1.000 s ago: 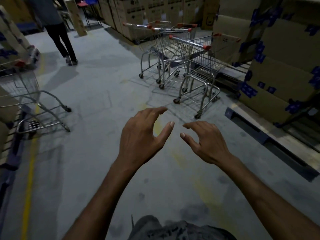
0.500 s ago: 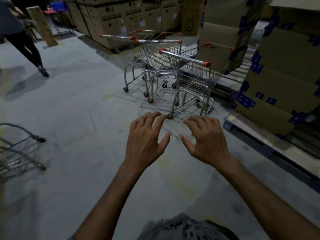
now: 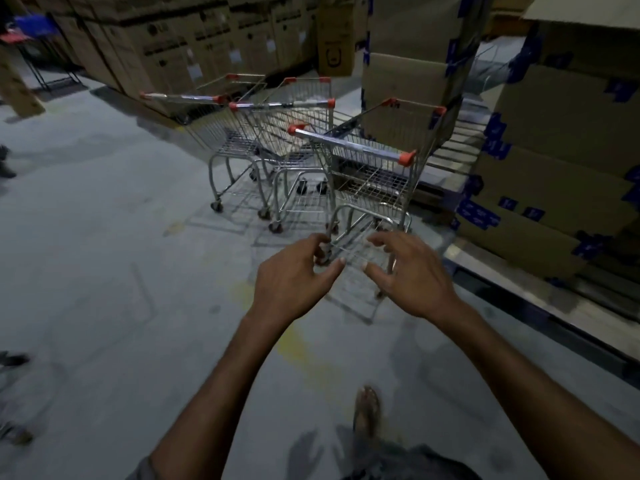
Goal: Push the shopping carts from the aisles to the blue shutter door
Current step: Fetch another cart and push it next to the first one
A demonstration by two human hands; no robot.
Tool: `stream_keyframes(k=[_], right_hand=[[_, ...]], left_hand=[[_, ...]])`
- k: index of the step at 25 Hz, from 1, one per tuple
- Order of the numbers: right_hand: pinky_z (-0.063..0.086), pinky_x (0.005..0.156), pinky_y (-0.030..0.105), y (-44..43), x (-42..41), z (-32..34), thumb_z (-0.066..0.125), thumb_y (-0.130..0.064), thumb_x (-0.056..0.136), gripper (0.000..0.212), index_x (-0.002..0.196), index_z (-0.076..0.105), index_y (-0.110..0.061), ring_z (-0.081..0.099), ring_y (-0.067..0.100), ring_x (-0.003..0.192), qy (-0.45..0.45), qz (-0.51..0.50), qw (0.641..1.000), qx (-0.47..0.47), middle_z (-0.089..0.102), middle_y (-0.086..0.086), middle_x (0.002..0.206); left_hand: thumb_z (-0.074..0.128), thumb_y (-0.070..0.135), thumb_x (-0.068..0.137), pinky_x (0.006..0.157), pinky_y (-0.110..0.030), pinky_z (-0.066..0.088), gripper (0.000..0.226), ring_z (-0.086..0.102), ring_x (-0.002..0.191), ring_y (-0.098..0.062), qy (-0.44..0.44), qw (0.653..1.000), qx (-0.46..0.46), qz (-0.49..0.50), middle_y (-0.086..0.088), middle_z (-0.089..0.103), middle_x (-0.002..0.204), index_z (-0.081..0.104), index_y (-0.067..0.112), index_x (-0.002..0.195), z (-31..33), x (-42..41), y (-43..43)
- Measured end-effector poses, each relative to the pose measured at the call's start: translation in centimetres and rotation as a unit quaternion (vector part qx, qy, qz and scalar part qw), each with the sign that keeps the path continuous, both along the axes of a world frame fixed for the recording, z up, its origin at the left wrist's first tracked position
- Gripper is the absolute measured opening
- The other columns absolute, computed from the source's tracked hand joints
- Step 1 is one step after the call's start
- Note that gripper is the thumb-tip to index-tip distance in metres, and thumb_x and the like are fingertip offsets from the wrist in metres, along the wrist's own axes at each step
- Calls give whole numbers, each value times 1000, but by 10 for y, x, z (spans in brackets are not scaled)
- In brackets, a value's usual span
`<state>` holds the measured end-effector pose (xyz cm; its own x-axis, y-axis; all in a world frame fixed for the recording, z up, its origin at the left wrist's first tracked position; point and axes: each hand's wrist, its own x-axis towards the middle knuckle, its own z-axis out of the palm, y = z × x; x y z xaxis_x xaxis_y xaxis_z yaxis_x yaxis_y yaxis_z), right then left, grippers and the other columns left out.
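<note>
Cardboard stacks (image 3: pixel 554 161) filled more of the right side than 0.5 s ago; the view had closed in on them. Grey concrete floor (image 3: pixel 104 271): the stray cart frame at lower left had shrunk to blurred bits at the edge, and of the other person only dark shoes (image 3: pixel 5 164) showed at the left border.

3 wire shopping carts (image 3: pixel 287 140) with red-capped handles stood bunched beside the stacks, larger in view than before. Nearest cart (image 3: pixel 374 181) sat just beside the pallet edge (image 3: pixel 519 299), its handle bar (image 3: pixel 349 143) angled toward the camera. Middle cart (image 3: pixel 294 119) and far cart (image 3: pixel 211 133) stood behind it to the left; touching or not, can't tell.

Both arms reached forward. Left hand (image 3: pixel 291 275) and right hand (image 3: pixel 412 275): palms down, fingers spread and loosely curved, thumbs pointing at each other. Neither gripped or touched anything. Both hung in air short of the nearest cart, overlapping its lower frame in view, handle bar above and beyond the fingertips.

1 sandalled foot (image 3: pixel 367 407) now showed on the floor at the bottom, between the forearms.
</note>
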<state>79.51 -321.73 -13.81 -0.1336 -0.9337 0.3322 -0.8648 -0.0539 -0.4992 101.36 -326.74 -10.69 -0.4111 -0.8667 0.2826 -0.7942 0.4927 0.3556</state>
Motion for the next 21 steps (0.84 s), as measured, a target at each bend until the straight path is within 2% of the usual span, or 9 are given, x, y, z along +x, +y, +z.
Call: stream_keyframes(k=[4,7,9,11,17,21], right_hand=[[44,98,35,-92,-34,0,67,-51,88,51,134,56,-35,53,15,122,29,-28,999,11,59,-10,131],[43,99,38,-157,-53,4,68,-43,87,51,135,55,-29,48,18,123,61,-32,997,-30,54,-7,133],[42,100,40,-196,-65,6,68,-41,87,53,136,53,-29,45,19,126,73,-34,996,-32,50,-6,138],[39,100,42,-229,-74,7,67,-41,87,55,138,51,-30,42,19,128,85,-46,995,-15,48,-5,140],[40,97,44,-328,-99,-11,69,-43,85,63,143,48,-29,42,24,127,102,-77,991,32,45,-2,142],[34,107,49,-392,-107,-33,67,-48,87,77,154,32,-31,28,27,140,119,-111,979,124,30,2,156]], left_hand=[[50,67,95,67,-27,49,50,64,106,-10,-37,996,-72,-41,14,64,124,51,39,136,-7,-35,-101],[57,58,94,84,-37,50,60,57,120,-21,-85,988,-115,-64,6,53,141,44,32,147,-12,-62,-170],[62,54,92,97,-42,46,66,50,130,-24,-73,990,-111,-52,2,47,149,40,30,150,-11,-78,-210],[64,51,91,102,-47,43,69,46,134,-26,-57,992,-96,-51,0,45,152,39,30,152,-13,-90,-245],[64,52,90,105,-50,45,70,43,138,-27,-66,990,-40,-122,1,39,155,35,33,152,-36,-121,-380],[68,54,87,109,-54,36,77,38,141,-30,-86,979,-26,-183,-3,37,157,34,33,152,-61,-141,-468]])
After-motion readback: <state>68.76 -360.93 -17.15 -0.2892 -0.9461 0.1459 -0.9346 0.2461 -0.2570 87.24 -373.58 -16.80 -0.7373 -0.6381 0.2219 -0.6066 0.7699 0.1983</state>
